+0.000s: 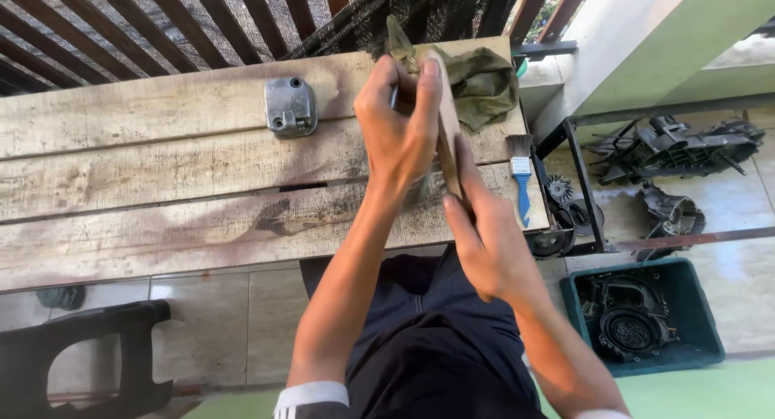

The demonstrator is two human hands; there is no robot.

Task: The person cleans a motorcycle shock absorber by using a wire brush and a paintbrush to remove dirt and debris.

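Wooden flat strip clamped between left hand and right hand above bench, steadied; grey metal cover left of it.

On the plank worktop we see a grey metal cover plate lying flat near the far edge, and an olive-green rag bunched at the far corner. A paintbrush with a blue handle rests by the worktop's side edge. Beyond that edge we find dark engine casings on the tiled floor and a teal tray holding a round black part. A black plastic stool stands below the worktop.
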